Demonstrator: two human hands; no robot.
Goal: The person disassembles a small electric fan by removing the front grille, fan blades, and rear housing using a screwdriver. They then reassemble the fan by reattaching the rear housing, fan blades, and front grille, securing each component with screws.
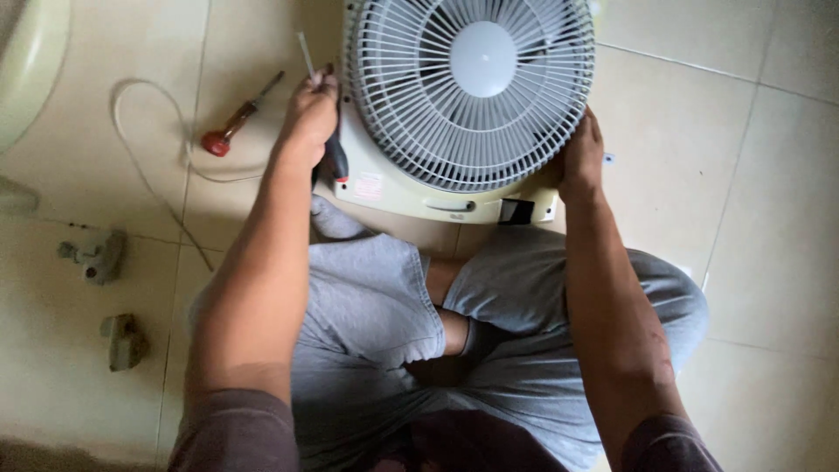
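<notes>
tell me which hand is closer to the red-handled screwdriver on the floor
Left. The left hand is just right of the red-handled screwdriver, gripping a black-handled screwdriver; the right hand is across the fan.

Both forearms reach forward and away from the body, bare from the short dark sleeves down, spread apart with the knees between them. The left hand point(308, 118) is curled into a closed fist, knuckles up, wrist straight, fingers wrapped around a thin handle. The right hand point(581, 157) is bent at the wrist, fingers curled downward and pressing, thumb hidden.
</notes>
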